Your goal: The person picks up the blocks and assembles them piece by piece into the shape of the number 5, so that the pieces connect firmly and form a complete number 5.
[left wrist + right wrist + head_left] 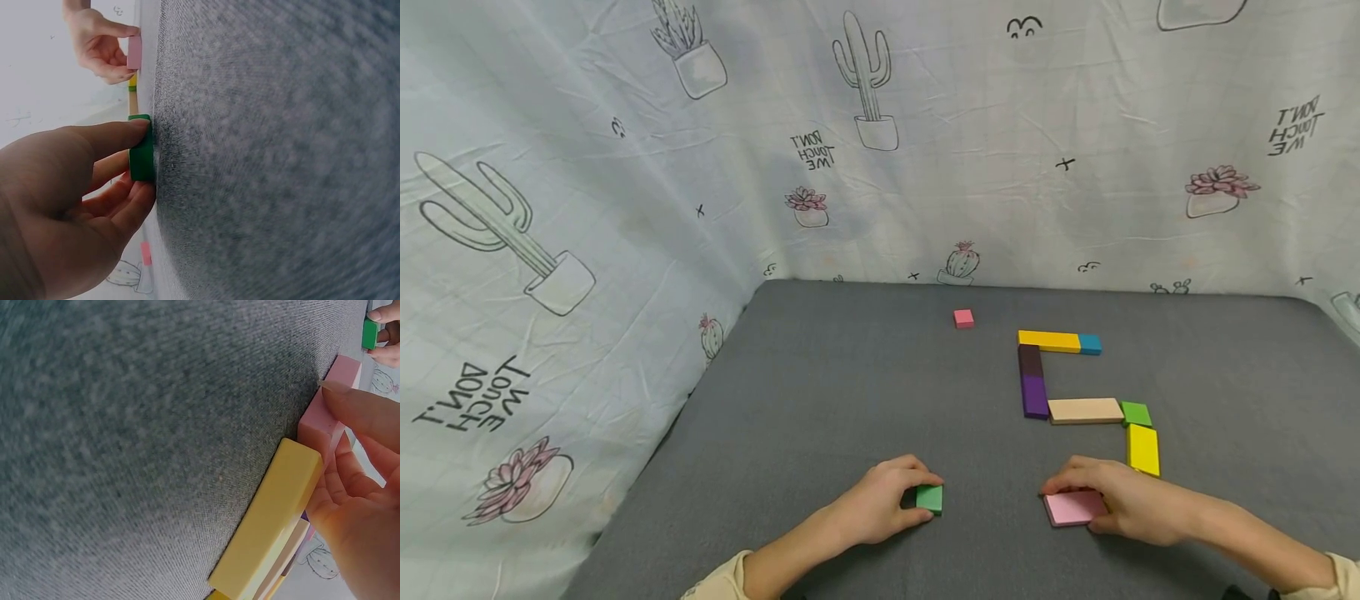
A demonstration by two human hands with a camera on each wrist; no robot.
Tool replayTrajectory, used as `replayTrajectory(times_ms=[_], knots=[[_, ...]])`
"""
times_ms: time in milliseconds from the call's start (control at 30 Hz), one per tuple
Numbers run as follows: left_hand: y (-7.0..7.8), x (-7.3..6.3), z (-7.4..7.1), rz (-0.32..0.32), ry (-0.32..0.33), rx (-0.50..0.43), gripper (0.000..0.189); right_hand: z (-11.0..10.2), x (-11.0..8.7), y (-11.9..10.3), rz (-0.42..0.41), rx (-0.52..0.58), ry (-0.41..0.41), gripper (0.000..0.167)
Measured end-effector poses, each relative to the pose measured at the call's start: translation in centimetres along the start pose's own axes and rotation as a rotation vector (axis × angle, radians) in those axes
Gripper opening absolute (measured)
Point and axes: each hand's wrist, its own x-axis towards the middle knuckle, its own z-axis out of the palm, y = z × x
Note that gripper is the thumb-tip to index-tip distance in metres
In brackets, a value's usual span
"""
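Note:
My left hand [877,502] pinches a small green block [929,499] between thumb and fingers, low on the grey tabletop. To the right, my right hand [1138,503] grips a pink block [1073,508] by its edges. In the right wrist view, one end of that pink block meets the end of a pale yellow block [269,515], which the hand hides in the head view. Behind the right hand, a bright yellow block [1142,448] adjoins a light green block [1137,413], then a beige block [1086,410].
The row continues through a purple block [1034,397], a dark maroon block [1031,360], an orange-yellow block [1049,341] and a blue block [1090,344]. A small coral-pink block [963,318] lies apart at the back. Patterned cloth [925,167] borders the grey table [820,375].

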Motion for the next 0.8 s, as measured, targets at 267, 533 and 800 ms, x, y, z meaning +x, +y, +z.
replayTrajectory(times_ms=[267, 533, 800], knots=[[-0.1, -0.1, -0.2, -0.020, 0.003, 0.014, 0.035, -1.3, 0.9, 0.0, 0.052, 0.125, 0.000, 0.045], [-0.3, -0.1, -0.3, -0.029, -0.021, 0.020, 0.036, -5.1, 3.7, 0.4, 0.172, 0.303, 0.046, 0.036], [-0.3, 0.0, -0.1, -0.008, -0.012, 0.031, 0.036, -8.8, 7.2, 2.3, 0.469, 0.540, 0.156, 0.051]])
